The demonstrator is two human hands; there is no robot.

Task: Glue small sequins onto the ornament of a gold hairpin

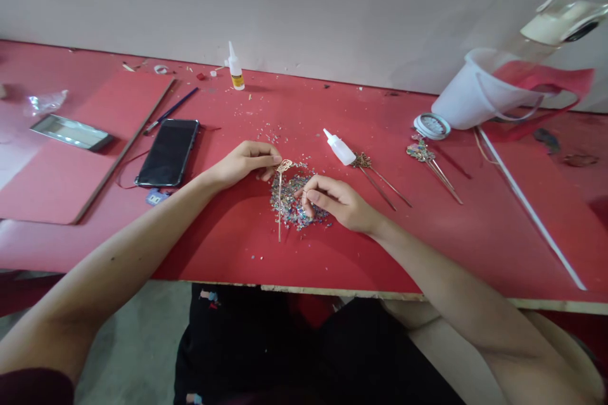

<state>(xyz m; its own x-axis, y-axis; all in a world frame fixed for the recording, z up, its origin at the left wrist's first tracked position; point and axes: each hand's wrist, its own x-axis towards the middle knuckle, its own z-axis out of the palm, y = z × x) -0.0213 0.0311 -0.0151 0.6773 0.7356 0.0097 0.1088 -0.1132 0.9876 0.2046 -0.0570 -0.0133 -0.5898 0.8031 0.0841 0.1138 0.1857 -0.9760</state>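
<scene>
My left hand point(254, 159) pinches the ornate openwork head of a gold hairpin point(280, 202), whose long prong points down toward the table's front edge. Under and beside it spreads a pile of small glittering chips point(289, 205) in mixed colours. Over the right side of that pile, my right hand point(332, 199) has its thumb and forefinger pressed together; whatever is between them is too small to make out. Just beyond the right hand lie a white glue bottle point(339, 147) on its side and a two-pronged hairpin point(380, 180) with a dark openwork head.
A decorated hairpin point(432, 164) lies at right near a small round container point(431, 126) and a white bucket point(475, 92). At left are a phone point(168, 152), a brush point(171, 109), a metal tray point(71, 133) and a board point(61, 183). An upright glue bottle point(235, 69) stands near the wall.
</scene>
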